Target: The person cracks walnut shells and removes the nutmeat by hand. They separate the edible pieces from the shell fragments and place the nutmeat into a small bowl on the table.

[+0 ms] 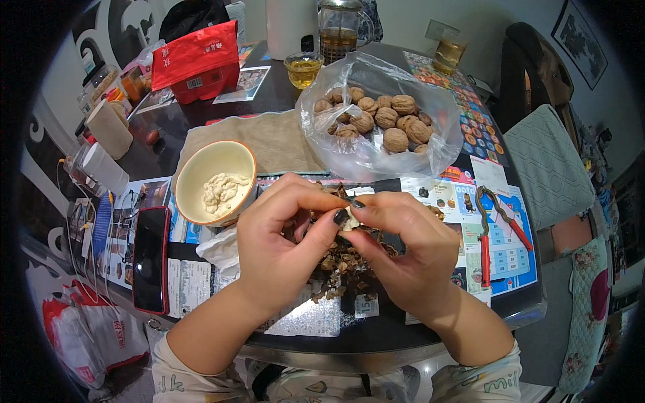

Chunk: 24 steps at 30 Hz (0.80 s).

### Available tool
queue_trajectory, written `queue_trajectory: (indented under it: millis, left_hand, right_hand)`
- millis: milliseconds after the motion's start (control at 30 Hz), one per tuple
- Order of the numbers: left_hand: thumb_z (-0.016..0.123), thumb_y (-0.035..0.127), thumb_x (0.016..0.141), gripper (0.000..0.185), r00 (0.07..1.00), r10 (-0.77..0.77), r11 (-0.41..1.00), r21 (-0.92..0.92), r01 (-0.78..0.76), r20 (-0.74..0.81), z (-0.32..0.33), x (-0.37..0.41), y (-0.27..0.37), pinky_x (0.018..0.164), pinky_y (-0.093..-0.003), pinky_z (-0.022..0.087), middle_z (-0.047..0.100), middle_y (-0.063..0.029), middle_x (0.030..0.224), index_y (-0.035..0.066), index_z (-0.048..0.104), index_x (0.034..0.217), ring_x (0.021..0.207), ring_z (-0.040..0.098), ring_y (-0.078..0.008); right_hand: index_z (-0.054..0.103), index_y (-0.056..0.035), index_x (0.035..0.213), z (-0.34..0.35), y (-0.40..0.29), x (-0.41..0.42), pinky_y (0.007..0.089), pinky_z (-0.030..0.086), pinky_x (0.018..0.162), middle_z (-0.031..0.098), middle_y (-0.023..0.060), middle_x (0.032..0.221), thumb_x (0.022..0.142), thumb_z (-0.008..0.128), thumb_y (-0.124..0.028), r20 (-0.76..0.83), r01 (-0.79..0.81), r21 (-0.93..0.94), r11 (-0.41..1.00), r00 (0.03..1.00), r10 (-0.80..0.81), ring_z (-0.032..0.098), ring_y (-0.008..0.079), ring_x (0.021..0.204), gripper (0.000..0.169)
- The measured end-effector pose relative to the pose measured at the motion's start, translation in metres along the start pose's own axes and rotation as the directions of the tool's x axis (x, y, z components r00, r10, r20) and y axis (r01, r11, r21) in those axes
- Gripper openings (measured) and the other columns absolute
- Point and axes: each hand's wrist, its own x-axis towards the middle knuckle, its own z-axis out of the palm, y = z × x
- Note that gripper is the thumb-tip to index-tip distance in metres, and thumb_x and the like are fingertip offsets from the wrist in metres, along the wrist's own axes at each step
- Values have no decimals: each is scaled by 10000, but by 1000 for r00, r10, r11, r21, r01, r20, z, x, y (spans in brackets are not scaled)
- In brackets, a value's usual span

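Observation:
Between the fingertips of my left hand (pixel 292 231) and my right hand (pixel 408 242) is a small pale piece of walnut kernel (pixel 350 221), pinched from both sides. Under my hands lies a pile of broken walnut shells and brown skins (pixel 335 262). To the left of my left hand stands a cream bowl with an orange rim (pixel 189 169), holding peeled pale walnut kernels (pixel 226 194). Beyond my right hand, a clear plastic bag (pixel 322 148) lies open around several whole walnuts (pixel 395 140).
A red-handled plier-type nutcracker (pixel 485 252) lies at the right. At the left are a phone (pixel 151 259) and a crumpled white tissue (pixel 221 252). Behind the bowl is a brown cloth (pixel 252 136). A glass cup of yellow liquid (pixel 303 75) and a French press (pixel 338 38) stand at the back.

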Motion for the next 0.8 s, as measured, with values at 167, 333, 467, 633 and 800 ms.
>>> queue_trajectory:
  millis: [167, 333, 467, 633, 800]
  left_hand:
    - [572, -4, 687, 90, 1000, 12, 1000, 19, -11, -10, 0, -1, 1, 454, -153, 267, 499, -21, 735, 2, 580, 776, 538, 365, -28]
    - [564, -6, 688, 96, 1000, 17, 999, 35, -17, -8, -1, -1, 2, 450, -155, 272, 507, -27, 746, 2, 582, 782, 536, 373, -31]
    - [565, -5, 683, 110, 999, 51, 994, 93, -50, -7, -2, 1, 2, 445, -161, 279, 518, -33, 752, 10, 586, 790, 534, 386, -40]
    - [579, -2, 671, 120, 994, 109, 984, 144, -108, 7, -2, 2, 3, 443, -169, 292, 523, -32, 740, 14, 590, 789, 529, 400, -55]
    - [591, 0, 661, 111, 990, 141, 972, 190, -138, -1, -2, 3, 2, 443, -183, 313, 529, -42, 723, 15, 596, 770, 539, 426, -70]
  right_hand:
    - [566, -14, 829, 1, 0, 0, 286, 469, 568, 571, 135, 809, 661, 652, -62, -1, -35, 18, 999, 999, 35, 581, 251, 689, 195]
    - [574, -7, 824, 3, 2, -3, 263, 467, 583, 586, 118, 793, 657, 658, -50, -37, -106, 142, 984, 993, 113, 591, 216, 698, 192]
    - [579, 7, 823, 8, 3, -7, 238, 464, 604, 599, 101, 788, 654, 664, -33, -65, -238, 371, 898, 958, 281, 595, 164, 695, 194]
    - [580, 11, 829, 8, 5, -7, 231, 466, 605, 604, 96, 782, 648, 672, -35, -63, -226, 354, 908, 962, 264, 596, 142, 680, 208]
    - [579, 11, 828, 7, 4, -6, 226, 471, 607, 605, 93, 769, 657, 668, -28, -52, -237, 329, 914, 962, 268, 596, 127, 684, 196]
